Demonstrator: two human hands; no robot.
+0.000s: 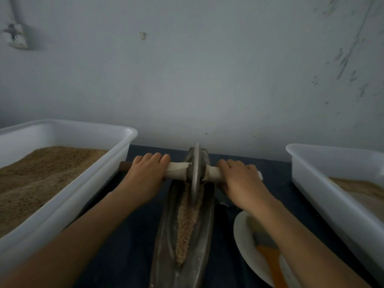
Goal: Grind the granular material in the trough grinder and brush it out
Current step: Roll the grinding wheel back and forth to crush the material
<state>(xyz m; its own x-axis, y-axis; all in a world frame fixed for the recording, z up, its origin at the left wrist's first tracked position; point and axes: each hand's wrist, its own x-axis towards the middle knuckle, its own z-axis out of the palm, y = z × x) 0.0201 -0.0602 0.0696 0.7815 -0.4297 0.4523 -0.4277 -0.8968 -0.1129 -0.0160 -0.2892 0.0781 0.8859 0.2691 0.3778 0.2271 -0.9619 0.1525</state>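
Observation:
A long dark metal trough grinder [166, 235] lies lengthwise on the dark table, with a strip of tan granular material [186, 225] along its groove. A metal grinding wheel [195, 169] stands in the far end of the trough on a wooden axle [176, 171]. My left hand [145, 173] grips the axle left of the wheel. My right hand [239, 179] grips it right of the wheel. A brush [264, 242] with pale bristles and an orange handle lies on a white plate [243, 244] to the right, partly hidden by my right forearm.
A white tub [87, 194] full of brown granules stands at the left. Another white tub [324, 183] with tan powder stands at the right. A grey wall rises right behind the table's far edge.

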